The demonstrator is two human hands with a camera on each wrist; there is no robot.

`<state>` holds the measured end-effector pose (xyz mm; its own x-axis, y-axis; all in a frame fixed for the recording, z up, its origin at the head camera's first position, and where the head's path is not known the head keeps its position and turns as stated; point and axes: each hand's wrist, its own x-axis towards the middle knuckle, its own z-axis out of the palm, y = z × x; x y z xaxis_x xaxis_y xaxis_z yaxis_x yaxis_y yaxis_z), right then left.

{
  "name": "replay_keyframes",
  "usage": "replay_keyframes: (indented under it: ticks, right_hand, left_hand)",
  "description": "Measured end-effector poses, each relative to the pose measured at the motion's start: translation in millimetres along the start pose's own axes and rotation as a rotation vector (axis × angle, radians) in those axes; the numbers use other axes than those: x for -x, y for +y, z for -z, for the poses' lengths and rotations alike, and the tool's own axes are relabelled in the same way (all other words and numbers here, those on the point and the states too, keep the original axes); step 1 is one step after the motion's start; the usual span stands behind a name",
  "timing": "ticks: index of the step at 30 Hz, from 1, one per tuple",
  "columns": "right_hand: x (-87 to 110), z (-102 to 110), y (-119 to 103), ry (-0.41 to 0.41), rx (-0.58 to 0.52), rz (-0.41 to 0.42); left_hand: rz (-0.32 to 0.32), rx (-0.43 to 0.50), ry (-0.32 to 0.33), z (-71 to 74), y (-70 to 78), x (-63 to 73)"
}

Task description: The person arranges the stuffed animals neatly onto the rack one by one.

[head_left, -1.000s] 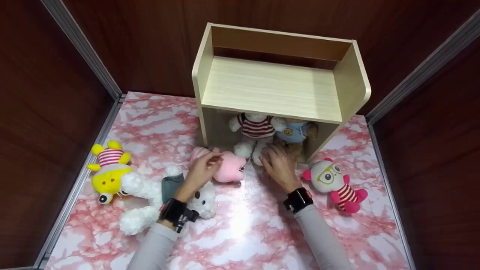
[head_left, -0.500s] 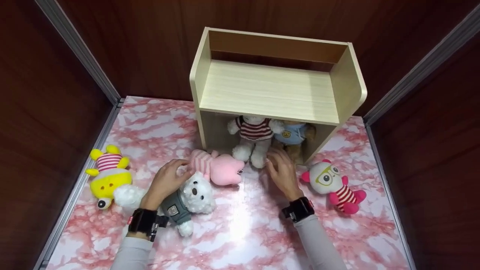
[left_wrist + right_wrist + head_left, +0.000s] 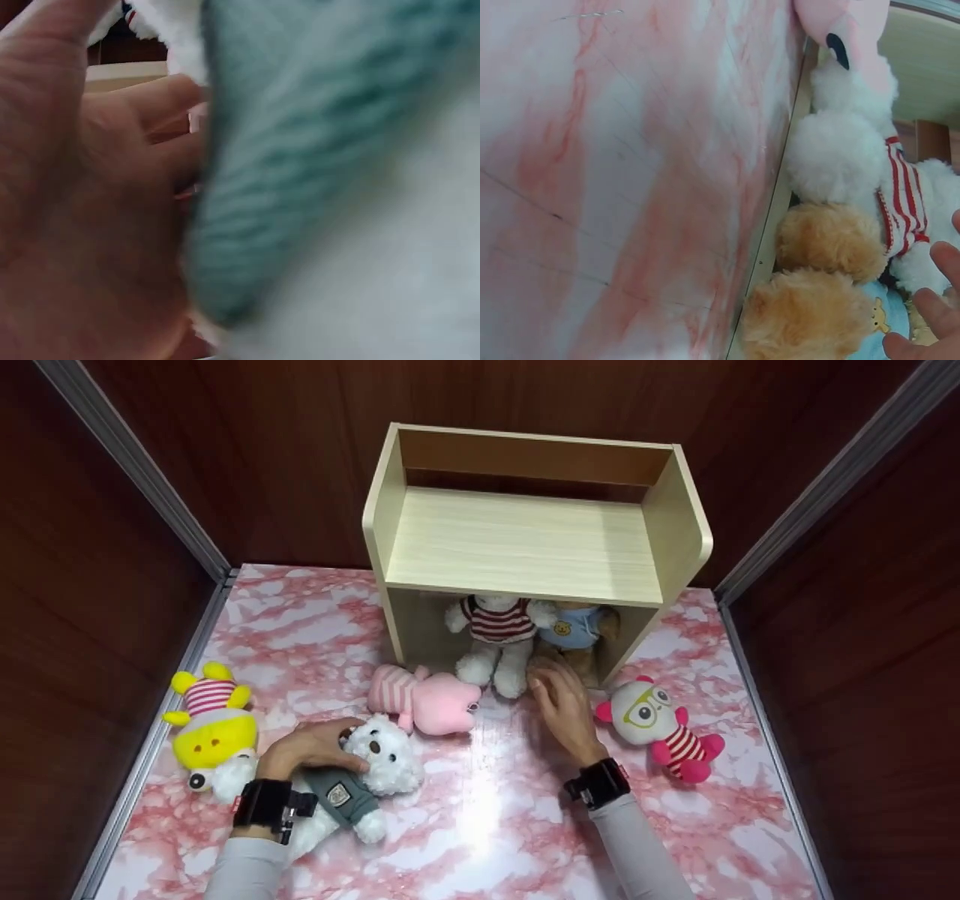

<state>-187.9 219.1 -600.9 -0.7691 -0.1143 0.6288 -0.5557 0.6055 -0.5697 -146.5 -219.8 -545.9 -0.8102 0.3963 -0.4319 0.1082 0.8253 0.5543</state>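
My left hand (image 3: 311,746) grips a white teddy bear (image 3: 390,761) in a green shirt at its neck and shoulder, with the thumb below its muzzle. In the left wrist view the green shirt (image 3: 270,165) lies against the palm. My right hand (image 3: 564,705) rests, fingers loosely bent, by the legs of a brown teddy bear (image 3: 581,631) in a light blue top. That bear sits in the lower compartment of a wooden shelf (image 3: 517,544), beside a white teddy bear (image 3: 501,622) in a striped sweater. Spread fingers (image 3: 930,311) hold nothing in the right wrist view.
A pink plush pig (image 3: 442,705) lies in front of the shelf's left side. To the far left lies a yellow plush toy (image 3: 214,731), and to the right a panda plush (image 3: 652,716) with pink limbs. Dark panels (image 3: 90,585) enclose the marbled table (image 3: 480,855).
My left hand has moved from the pink pig, left and nearer, onto the white teddy bear in green, now turned face up. My right hand stays near the brown bear's legs.
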Motion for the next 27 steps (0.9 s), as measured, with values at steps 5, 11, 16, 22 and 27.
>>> replay_keyframes:
  ticks: [5,11,16,22,27]
  right_hand:
    - [2.9,2,-2,-0.003,0.021,-0.043]
    - [2.3,2,-3,-0.001,0.019,-0.049]
    - [1.9,4,-4,-0.008,0.001,-0.052]
    - [1.4,5,-8,-0.001,-0.012,-0.057]
    - [-1.0,4,-13,0.000,-0.050,-0.040]
  left_hand:
    - [0.024,-0.057,-0.062,-3.8,3.0,-0.1]
    - [-0.049,-0.105,-0.001,-8.5,6.0,-5.7]
    - [-0.087,-0.105,0.089,-7.6,5.0,-0.8]
    - [-0.149,-0.083,0.289,-1.4,12.6,5.7]
    - [-0.206,-0.052,0.441,3.2,30.5,4.0]
